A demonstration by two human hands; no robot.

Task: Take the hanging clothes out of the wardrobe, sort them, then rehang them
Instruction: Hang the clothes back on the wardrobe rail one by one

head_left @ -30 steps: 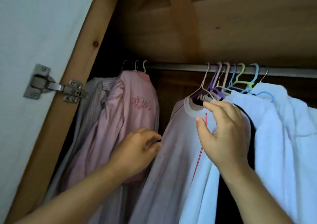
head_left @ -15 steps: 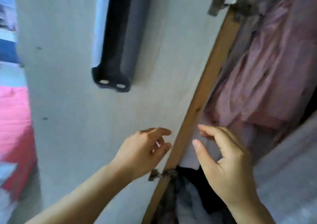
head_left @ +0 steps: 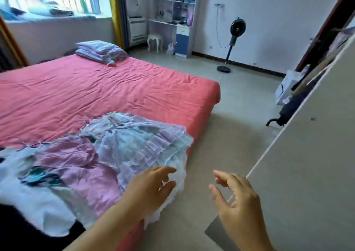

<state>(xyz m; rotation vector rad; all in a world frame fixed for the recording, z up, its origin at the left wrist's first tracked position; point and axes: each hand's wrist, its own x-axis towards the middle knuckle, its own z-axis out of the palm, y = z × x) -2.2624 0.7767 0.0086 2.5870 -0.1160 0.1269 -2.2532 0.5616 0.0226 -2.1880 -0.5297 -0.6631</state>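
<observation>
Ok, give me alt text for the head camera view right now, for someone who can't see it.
Two empty hands, left hand and right hand, reach forward with relaxed fingers over the corner of a pink bed where a pile of pastel clothes lies. A white wardrobe door stands open at right; a standing fan is beyond.

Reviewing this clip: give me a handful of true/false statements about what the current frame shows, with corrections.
1. Both hands are empty. True: the left hand and right hand hold nothing.
2. A pile of clothes lies on the pink bed. True.
3. The standing fan sits on the bed. False: it stands on the floor by the far wall.
4. The folded bedding lies on the floor. False: it rests at the bed's far end.
5. The right hand grips a hanger. False: its fingers are loosely curled and empty.
</observation>
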